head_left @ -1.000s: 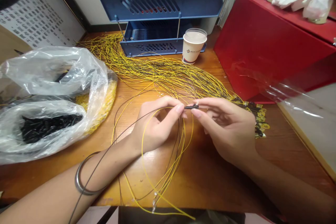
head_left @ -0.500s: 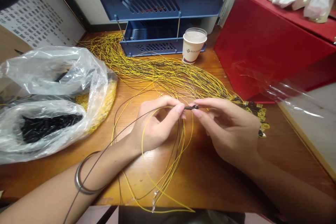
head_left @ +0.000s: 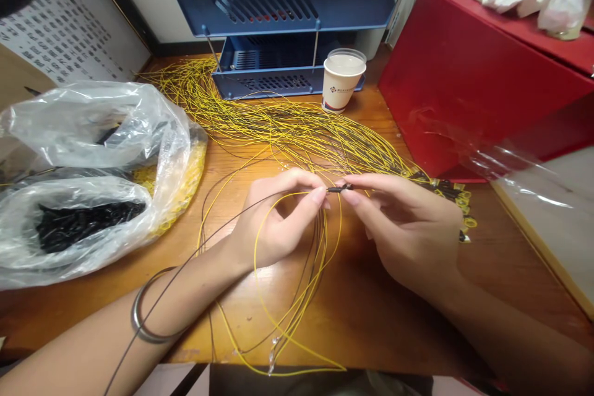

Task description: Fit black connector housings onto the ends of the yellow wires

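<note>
A small black sleeve-like piece [head_left: 340, 189] spans the gap between my two hands over the table. My right hand [head_left: 408, 229] pinches its right end between thumb and forefinger. My left hand [head_left: 278, 216] is closed at its left end, pinching the thin yellow and black wires that run into it. The yellow wire [head_left: 255, 253] loops down past my left wrist, while the black wire [head_left: 185, 257] trails across my forearm. Under my hands lie more yellow and black wires [head_left: 320, 260], with small shiny metal ends [head_left: 273, 352] at the table's front edge.
A clear plastic bag [head_left: 176, 136] at left holds black tubular pieces [head_left: 88, 223] and yellow items. Behind my hands stretches a wire bundle [head_left: 278, 124]. Further back stand a blue tray rack [head_left: 278, 6] and a paper cup [head_left: 342, 83]; a red box [head_left: 464, 74] is at right.
Both hands keep their pinch on the piece and wires, with only a slight shift of the fingers. The yellow loop by my left hand has moved a little to the right.
</note>
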Demonstrator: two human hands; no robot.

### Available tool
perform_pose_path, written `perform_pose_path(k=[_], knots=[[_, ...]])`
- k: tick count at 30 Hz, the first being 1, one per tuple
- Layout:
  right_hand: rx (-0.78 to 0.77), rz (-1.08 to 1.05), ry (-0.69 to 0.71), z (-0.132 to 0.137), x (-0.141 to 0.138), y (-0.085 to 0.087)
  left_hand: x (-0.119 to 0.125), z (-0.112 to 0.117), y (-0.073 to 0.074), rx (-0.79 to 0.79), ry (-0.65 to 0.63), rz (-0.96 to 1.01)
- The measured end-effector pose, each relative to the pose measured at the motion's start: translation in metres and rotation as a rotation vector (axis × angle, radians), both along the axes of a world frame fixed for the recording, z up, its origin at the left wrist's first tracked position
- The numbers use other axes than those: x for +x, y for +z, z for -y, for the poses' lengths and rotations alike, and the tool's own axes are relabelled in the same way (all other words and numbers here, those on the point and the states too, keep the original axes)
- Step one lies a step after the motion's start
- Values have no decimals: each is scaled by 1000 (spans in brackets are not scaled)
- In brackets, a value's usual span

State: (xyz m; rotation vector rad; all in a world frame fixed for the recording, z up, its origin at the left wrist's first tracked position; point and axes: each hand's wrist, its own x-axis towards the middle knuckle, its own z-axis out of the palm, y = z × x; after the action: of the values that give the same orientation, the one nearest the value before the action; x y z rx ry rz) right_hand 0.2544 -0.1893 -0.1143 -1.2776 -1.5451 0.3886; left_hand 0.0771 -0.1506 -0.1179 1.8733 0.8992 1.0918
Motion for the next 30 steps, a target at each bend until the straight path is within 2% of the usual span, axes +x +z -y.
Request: perform_pose_path(k=[4,11,22,30], knots=[[-5,7,21,0,0,0,0,-1,1,92,18,-72],[-68,-16,0,0,1,-1,0,-2,2,155,48,-109],[-34,22,-59,1,-3,-5,4,-1,4,333,198,-156],[-15,54,-44,1,-3,-3,3,-2,2,426,210,-198]])
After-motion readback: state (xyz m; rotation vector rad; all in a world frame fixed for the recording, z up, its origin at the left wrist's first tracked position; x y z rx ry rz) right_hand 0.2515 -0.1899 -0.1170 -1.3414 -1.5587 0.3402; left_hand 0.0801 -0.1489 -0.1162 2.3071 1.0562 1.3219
